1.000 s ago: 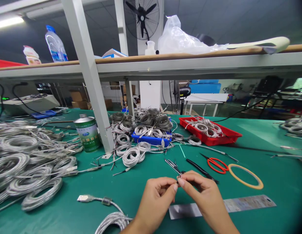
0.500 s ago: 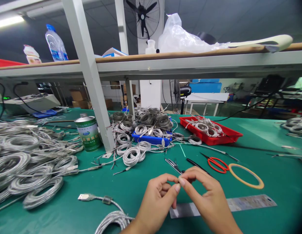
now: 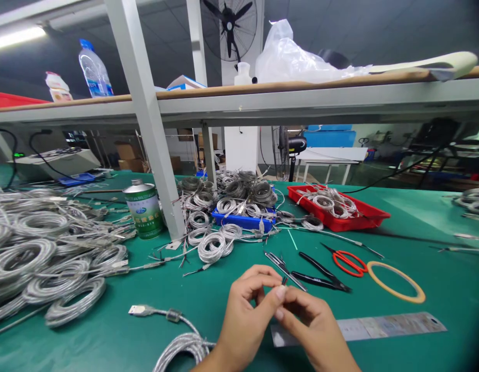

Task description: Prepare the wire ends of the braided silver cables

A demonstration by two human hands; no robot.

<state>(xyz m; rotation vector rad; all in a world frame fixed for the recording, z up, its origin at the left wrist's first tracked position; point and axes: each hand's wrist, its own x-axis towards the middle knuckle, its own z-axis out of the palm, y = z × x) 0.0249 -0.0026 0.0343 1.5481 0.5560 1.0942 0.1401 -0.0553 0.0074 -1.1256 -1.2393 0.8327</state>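
Toward the surface's (image 3: 108, 346) near edge, the left hand (image 3: 252, 311) pinches wires (image 3: 285, 281), their tips now showing, while the right hand (image 3: 314, 321), lower than before, its hold unclear, leaves the cutters (image 3: 334, 283) uncovered but blocks part of the ruler (image 3: 379, 328).

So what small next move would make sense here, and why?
Probably easing the small dark wire ends apart, since they poke up close together where the left hand and right hand meet, while the black cutters lie unheld.
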